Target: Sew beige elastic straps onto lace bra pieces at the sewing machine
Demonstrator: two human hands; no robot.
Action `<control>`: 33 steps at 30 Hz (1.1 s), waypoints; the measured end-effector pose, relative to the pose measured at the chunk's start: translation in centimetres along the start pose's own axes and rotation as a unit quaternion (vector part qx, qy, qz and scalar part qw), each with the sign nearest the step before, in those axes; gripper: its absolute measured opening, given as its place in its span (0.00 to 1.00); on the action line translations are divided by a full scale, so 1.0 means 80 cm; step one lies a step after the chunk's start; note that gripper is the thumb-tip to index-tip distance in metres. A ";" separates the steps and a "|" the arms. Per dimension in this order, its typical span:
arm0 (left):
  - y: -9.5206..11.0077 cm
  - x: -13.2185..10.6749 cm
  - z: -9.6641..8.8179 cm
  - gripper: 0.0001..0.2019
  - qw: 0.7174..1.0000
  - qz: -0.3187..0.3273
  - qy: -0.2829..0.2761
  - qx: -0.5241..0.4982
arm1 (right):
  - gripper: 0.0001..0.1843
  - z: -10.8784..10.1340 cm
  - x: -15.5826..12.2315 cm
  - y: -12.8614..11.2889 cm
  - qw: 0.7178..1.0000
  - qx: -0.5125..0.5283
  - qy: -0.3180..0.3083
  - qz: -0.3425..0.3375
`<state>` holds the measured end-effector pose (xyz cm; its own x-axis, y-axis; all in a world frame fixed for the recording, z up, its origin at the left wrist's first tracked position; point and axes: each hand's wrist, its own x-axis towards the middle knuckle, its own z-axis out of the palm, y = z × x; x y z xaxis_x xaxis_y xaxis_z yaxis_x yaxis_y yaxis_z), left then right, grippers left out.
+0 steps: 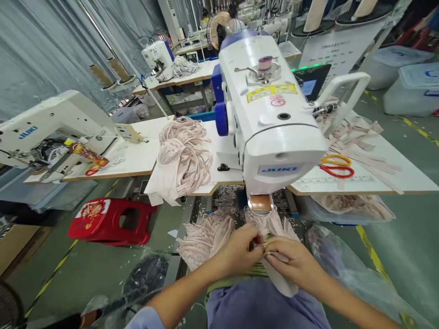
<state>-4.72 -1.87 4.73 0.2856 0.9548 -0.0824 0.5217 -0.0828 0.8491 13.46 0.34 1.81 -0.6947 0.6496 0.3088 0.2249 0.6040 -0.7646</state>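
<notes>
In front of my lap, my left hand [239, 249] and my right hand [294, 259] meet with fingers pinched together. Between them they grip a beige bra piece [283, 279]; its pale end hangs below my right hand, and more beige fabric lies behind my fingers. The exact part pinched is hidden. Just beyond my hands is the head of a white sewing machine [279, 155], with an orange-brown plate at its front. To the left of my left hand rests a heap of beige lace fabric [209, 233].
Bras with straps [187, 155] are piled on the white table left of the machine. Scissors [338, 165] with yellow and red handles lie at right beside beige strips [363, 141]. A red stool [113, 220] stands on the floor at left, near another sewing machine [58, 123].
</notes>
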 end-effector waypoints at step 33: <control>-0.012 -0.009 0.002 0.06 0.945 0.232 0.205 0.103 | 0.12 -0.058 0.037 -0.016 0.987 0.001 -0.020 0.160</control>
<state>-5.33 -2.50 3.90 0.2096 0.8291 0.5184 0.5746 -0.5334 0.6208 14.27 3.66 6.30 -0.6150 0.7880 0.0289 0.4358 0.3702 -0.8204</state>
